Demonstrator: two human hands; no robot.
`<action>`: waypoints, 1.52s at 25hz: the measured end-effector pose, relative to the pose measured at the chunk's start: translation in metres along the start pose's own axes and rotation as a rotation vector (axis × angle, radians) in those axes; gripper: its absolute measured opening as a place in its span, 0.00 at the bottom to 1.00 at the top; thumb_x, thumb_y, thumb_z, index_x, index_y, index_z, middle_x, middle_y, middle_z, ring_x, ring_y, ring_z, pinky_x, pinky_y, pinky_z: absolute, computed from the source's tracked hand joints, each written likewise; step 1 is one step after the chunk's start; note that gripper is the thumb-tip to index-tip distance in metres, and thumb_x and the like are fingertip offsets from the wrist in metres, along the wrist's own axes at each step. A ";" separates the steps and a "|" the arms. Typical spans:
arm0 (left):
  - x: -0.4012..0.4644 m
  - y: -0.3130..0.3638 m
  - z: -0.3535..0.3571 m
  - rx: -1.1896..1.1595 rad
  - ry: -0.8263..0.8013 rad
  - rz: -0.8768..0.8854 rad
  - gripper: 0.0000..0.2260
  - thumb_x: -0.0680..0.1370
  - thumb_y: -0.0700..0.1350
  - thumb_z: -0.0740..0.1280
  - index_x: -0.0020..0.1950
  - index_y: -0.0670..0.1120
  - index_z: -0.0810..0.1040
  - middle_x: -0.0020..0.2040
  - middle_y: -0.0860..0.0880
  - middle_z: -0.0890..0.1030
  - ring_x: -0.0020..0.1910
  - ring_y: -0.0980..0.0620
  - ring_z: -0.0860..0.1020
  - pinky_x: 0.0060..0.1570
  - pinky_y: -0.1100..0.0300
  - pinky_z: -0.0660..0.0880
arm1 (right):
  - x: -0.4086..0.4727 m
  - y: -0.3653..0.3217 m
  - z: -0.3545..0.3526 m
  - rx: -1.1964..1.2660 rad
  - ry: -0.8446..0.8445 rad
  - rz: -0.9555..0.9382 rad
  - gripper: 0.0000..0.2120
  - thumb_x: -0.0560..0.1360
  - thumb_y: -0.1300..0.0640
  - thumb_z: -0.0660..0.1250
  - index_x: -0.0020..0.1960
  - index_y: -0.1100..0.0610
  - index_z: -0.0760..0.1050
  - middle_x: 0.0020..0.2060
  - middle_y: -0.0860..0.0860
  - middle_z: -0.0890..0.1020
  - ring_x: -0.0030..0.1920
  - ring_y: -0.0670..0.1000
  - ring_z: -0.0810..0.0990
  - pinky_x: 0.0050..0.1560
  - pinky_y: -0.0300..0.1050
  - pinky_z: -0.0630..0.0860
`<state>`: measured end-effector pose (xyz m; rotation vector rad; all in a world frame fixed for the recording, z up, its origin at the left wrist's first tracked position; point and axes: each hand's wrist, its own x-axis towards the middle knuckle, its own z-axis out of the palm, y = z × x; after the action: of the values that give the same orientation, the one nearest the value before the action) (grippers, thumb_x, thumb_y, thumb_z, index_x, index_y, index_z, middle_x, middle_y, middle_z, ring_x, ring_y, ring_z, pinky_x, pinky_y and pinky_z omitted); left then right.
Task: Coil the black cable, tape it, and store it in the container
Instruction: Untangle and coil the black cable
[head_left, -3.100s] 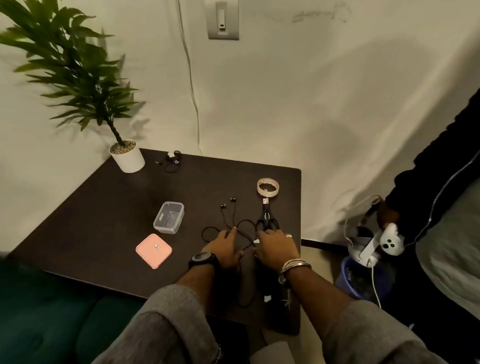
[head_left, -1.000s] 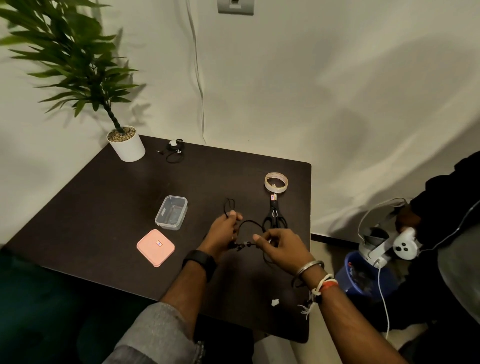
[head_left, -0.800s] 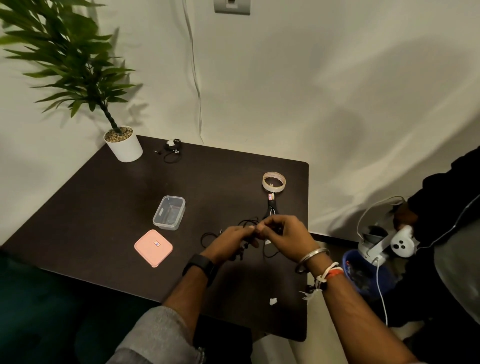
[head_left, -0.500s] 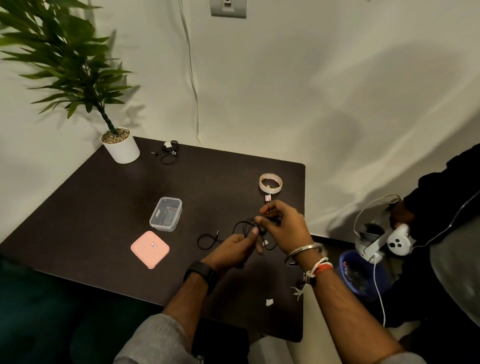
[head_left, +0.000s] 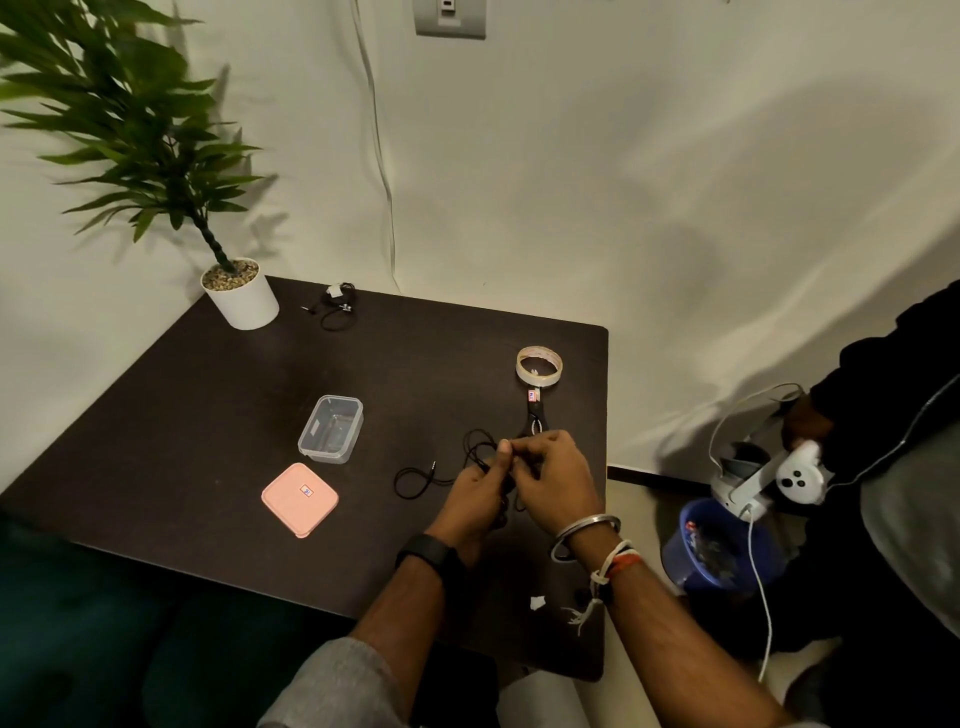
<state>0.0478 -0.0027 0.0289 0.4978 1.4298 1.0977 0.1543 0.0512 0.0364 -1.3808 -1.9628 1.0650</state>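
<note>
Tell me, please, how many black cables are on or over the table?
2. One black cable is held in both hands, the left hand and the right hand, near the table's front. A second bundled cable lies beside the plant pot.

Thin black cable (head_left: 470, 448) — partly looped, tail on table; clear container (head_left: 331, 428) open, lidless.

Black cable (head_left: 415, 475), clear container (head_left: 331, 429), pink lid (head_left: 300, 499), dark brown table (head_left: 208, 415), white pot (head_left: 240, 294)
</note>
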 end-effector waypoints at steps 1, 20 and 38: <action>0.001 0.003 -0.001 -0.008 0.048 -0.010 0.20 0.83 0.60 0.58 0.45 0.50 0.83 0.31 0.54 0.75 0.30 0.57 0.67 0.32 0.60 0.63 | -0.002 0.001 0.000 0.024 -0.027 -0.009 0.14 0.75 0.59 0.72 0.58 0.47 0.78 0.50 0.47 0.72 0.46 0.42 0.75 0.47 0.33 0.74; -0.003 0.016 -0.028 0.405 -0.242 -0.062 0.36 0.63 0.84 0.50 0.30 0.51 0.75 0.30 0.52 0.66 0.29 0.54 0.62 0.32 0.59 0.61 | 0.014 -0.005 -0.040 -0.066 -0.217 -0.143 0.09 0.70 0.46 0.77 0.40 0.46 0.78 0.29 0.44 0.79 0.29 0.37 0.76 0.31 0.28 0.73; 0.010 -0.010 -0.024 -0.143 -0.085 -0.071 0.23 0.84 0.61 0.49 0.61 0.59 0.83 0.64 0.47 0.83 0.53 0.51 0.77 0.54 0.51 0.72 | -0.005 0.012 -0.011 0.037 -0.064 -0.038 0.02 0.77 0.52 0.71 0.49 0.47 0.79 0.40 0.43 0.84 0.43 0.40 0.82 0.45 0.35 0.78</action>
<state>0.0265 -0.0069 0.0119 0.3846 1.2749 1.1003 0.1706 0.0524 0.0323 -1.3000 -1.9966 1.1351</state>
